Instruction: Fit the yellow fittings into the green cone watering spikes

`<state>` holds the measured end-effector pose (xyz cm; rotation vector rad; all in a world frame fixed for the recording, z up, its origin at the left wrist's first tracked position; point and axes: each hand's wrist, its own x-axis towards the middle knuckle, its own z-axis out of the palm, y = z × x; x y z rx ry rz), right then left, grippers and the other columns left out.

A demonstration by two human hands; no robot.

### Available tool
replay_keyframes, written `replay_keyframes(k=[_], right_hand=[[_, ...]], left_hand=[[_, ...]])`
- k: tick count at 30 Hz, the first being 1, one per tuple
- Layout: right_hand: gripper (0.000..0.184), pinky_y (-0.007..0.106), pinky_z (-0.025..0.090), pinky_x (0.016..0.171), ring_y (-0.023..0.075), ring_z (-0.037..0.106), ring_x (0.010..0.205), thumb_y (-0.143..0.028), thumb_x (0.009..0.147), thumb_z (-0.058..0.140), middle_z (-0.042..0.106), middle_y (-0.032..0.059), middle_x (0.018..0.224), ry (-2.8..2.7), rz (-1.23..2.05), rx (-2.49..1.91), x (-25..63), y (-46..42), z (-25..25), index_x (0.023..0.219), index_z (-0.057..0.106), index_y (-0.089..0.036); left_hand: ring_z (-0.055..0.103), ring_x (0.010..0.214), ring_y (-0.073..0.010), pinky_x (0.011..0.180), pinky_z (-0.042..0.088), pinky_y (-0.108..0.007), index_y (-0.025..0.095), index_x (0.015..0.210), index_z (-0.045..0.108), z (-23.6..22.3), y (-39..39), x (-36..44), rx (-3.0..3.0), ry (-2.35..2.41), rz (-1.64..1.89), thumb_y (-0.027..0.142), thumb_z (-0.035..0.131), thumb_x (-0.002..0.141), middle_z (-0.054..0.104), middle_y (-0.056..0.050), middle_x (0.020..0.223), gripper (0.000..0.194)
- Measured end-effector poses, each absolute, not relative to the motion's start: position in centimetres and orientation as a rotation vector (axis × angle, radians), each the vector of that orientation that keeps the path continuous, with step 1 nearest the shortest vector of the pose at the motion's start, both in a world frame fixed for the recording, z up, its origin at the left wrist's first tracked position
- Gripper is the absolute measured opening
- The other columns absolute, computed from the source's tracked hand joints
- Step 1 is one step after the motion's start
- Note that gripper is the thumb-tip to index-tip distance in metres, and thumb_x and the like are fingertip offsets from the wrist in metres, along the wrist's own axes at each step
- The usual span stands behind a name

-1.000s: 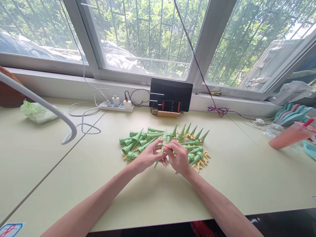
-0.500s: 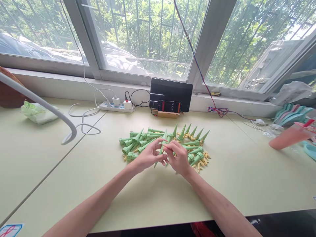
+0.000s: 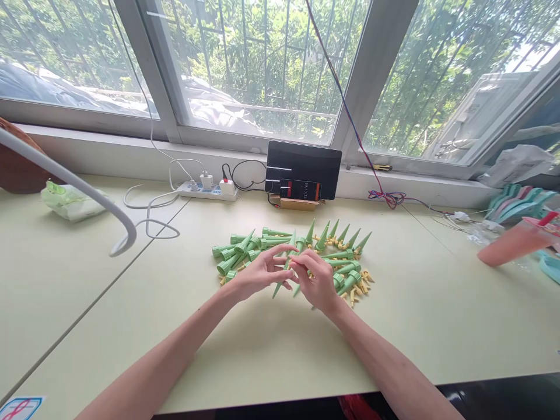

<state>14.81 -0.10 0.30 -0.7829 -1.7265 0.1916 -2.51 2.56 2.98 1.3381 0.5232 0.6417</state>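
My left hand (image 3: 261, 273) and my right hand (image 3: 315, 281) meet over a spread of green plastic watering spikes (image 3: 345, 268). My right thumb and fingertips pinch a tiny yellow fitting (image 3: 291, 263), mostly hidden by the fingers. Curled loosely opposite, my left fingers have their tips against that spot; what they hold is hidden. A green spike (image 3: 279, 287) slants below my left fingers, and I cannot tell whether it is held. Capped green spikes (image 3: 231, 252) lie left of the hands. Loose yellow fittings (image 3: 361, 286) are at the right.
A phone (image 3: 303, 190) showing a timer leans on a black tablet (image 3: 304, 163) at the back. Left of it lies a power strip (image 3: 207, 191) with cables. A white curved bar (image 3: 87, 189) crosses the left side. A pink drink cup (image 3: 514, 240) tilts at the right.
My left fingers have shifted slightly and spread a little around the same spot. My right hand keeps its pinch almost in place. The view has moved very slightly.
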Motion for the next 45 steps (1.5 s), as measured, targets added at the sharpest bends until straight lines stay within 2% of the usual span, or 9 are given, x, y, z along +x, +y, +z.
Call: replay_keyframes(k=[29,35,39,42,45], right_hand=[[0.019,0.023,0.04,0.049,0.0111,0.046,0.052,-0.023,0.095,0.053,0.053,0.0,0.064,-1.724,0.175,-0.842,14.91,-0.31,0.72,0.081,0.065,-0.02],[0.018,0.024,0.041,0.053,0.0119,0.049,0.056,-0.022,0.096,0.051,0.057,0.0012,0.068,-1.682,0.208,-0.904,14.88,-0.22,0.64,0.084,0.065,-0.019],[0.02,0.025,0.043,0.056,0.013,0.052,0.06,-0.025,0.097,0.048,0.059,0.0019,0.071,-1.601,0.233,-1.002,14.97,-0.06,0.55,0.086,0.064,-0.019],[0.021,0.025,0.044,0.058,0.0135,0.054,0.062,-0.029,0.098,0.047,0.061,0.0023,0.074,-1.562,0.287,-1.068,15.03,0.14,0.51,0.088,0.063,-0.019],[0.022,0.025,0.045,0.059,0.0136,0.054,0.063,-0.031,0.098,0.047,0.062,0.0025,0.075,-1.541,0.335,-1.106,15.05,0.35,0.5,0.091,0.063,-0.018]], left_hand=[[0.068,0.082,-0.0204,0.072,0.056,-0.036,0.02,0.131,0.044,2.48,2.35,-2.04,1.347,0.575,0.706,0.032,0.072,0.081,0.068,-0.009,0.098,0.058],[0.067,0.073,-0.0177,0.07,0.057,-0.034,0.023,0.128,0.048,2.56,2.2,-1.94,1.464,0.724,0.765,0.034,0.072,0.079,0.063,-0.003,0.085,0.055],[0.06,0.061,-0.012,0.064,0.056,-0.031,0.024,0.127,0.052,2.13,2.17,-2.02,1.624,0.888,0.824,0.035,0.072,0.077,0.054,0.002,0.079,0.055],[0.062,0.071,-0.0151,0.069,0.056,-0.03,0.025,0.13,0.053,1.99,2.03,-1.97,1.766,0.964,0.86,0.035,0.068,0.081,0.053,0.002,0.075,0.053],[0.066,0.083,-0.0196,0.077,0.055,-0.032,0.025,0.132,0.052,2.0,1.87,-1.84,1.869,0.994,0.879,0.033,0.062,0.085,0.06,-0.001,0.078,0.05]])
